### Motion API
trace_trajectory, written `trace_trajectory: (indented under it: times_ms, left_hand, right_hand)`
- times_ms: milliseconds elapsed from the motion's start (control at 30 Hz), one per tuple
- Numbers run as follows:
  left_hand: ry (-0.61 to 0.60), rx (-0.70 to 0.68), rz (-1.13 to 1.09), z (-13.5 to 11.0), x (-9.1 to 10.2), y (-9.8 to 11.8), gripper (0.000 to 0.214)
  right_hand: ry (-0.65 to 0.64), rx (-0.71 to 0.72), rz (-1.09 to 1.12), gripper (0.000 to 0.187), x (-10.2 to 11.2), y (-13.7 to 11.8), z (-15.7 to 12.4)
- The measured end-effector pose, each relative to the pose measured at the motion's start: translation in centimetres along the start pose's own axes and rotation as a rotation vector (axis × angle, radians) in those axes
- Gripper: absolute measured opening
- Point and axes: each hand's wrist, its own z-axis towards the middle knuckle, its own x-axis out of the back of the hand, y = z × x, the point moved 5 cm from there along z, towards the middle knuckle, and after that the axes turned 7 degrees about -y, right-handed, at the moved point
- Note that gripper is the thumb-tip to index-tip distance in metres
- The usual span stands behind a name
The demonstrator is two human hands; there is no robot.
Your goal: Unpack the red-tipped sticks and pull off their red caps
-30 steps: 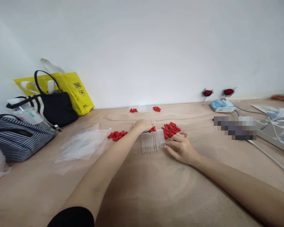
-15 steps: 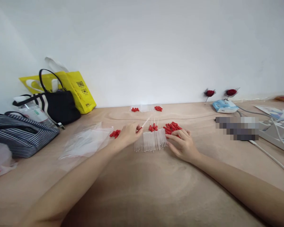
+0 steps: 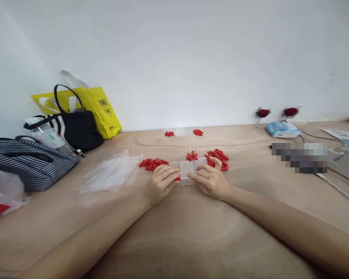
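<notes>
Side by side on the table lie several thin clear tubes (image 3: 187, 168) in a row, between my hands. My left hand (image 3: 161, 185) is closed on a dropper's red rubber bulb (image 3: 178, 179), and its clear tube points right, level across the near ends of the row. At that tube's other end, the fingers of my right hand (image 3: 211, 181) are pinched together; the fingertips partly hide it. Loose red bulbs (image 3: 152, 164) are heaped beyond my left hand, and another heap of red bulbs (image 3: 221, 157) lies behind my right. A few droppers with red bulbs (image 3: 192, 155) rest behind the row.
Clear plastic bags (image 3: 109, 172) lie to the left. Farther left are a striped bag (image 3: 52, 166), a black bag (image 3: 83, 130) and a yellow bag (image 3: 107, 116). Near the wall is a bag with red bulbs (image 3: 183, 132). At right are a tissue pack (image 3: 283, 129) and cables.
My left hand has come nearer and turned the dropper from slanting upward to level. My right hand has moved left to meet its tube. More red bulbs show behind my left hand.
</notes>
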Motion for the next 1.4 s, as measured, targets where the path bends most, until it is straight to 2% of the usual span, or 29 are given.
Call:
trace_trajectory:
  times_ms: [200, 533, 667, 733, 833, 933, 1000, 1067, 1200, 1300, 1400]
  left_hand:
    - [0.010, -0.052, 0.053, -0.4, 0.7, 0.4, 0.010]
    - [-0.061, -0.071, 0.055, -0.4, 0.7, 0.7, 0.015]
    - [-0.038, -0.064, 0.036, -1.0, 1.1, 0.0, 0.018]
    - [-0.007, 0.025, 0.018, -1.5, 1.5, -1.1, 0.018]
    - [0.052, 0.233, -0.019, -2.2, 2.2, -3.2, 0.018]
    - [0.133, 0.458, 0.043, -2.8, 3.2, -5.4, 0.024]
    - [0.121, 0.599, 0.102, -3.3, 3.7, -7.0, 0.029]
    - [0.044, 0.729, 0.124, -3.9, 4.1, -8.6, 0.032]
    - [-0.116, 0.942, 0.123, -5.5, 4.3, -10.8, 0.034]
    - [-0.235, 1.019, 0.068, -6.1, 3.6, -11.3, 0.033]
    - [-0.278, 1.054, 0.030, -6.3, 3.1, -11.3, 0.035]
  right_hand:
    - [0.022, 0.056, 0.016, 0.021, 0.5, -0.5, -0.5]
    - [0.017, 0.087, 0.028, 0.023, 0.7, -0.8, -0.8]
    - [0.048, 0.064, 0.045, 0.023, 1.3, 0.0, -1.5]
    - [0.063, -0.016, 0.055, 0.021, 1.7, 1.1, -2.0]
    - [0.075, -0.168, 0.100, 0.017, 2.1, 2.7, -2.2]
    - [0.121, -0.277, 0.204, 0.014, 2.3, 3.0, -1.5]
    - [0.142, -0.338, 0.266, 0.015, 2.1, 2.7, -0.7]
    - [0.148, -0.367, 0.279, 0.015, 1.7, 2.2, 0.3]
    - [0.124, -0.275, 0.162, 0.015, 0.3, 0.6, 2.5]
    - [0.005, -0.167, 0.016, 0.018, -1.2, -0.5, 3.8]
    - [-0.122, -0.115, -0.093, 0.018, -2.4, -1.2, 4.3]
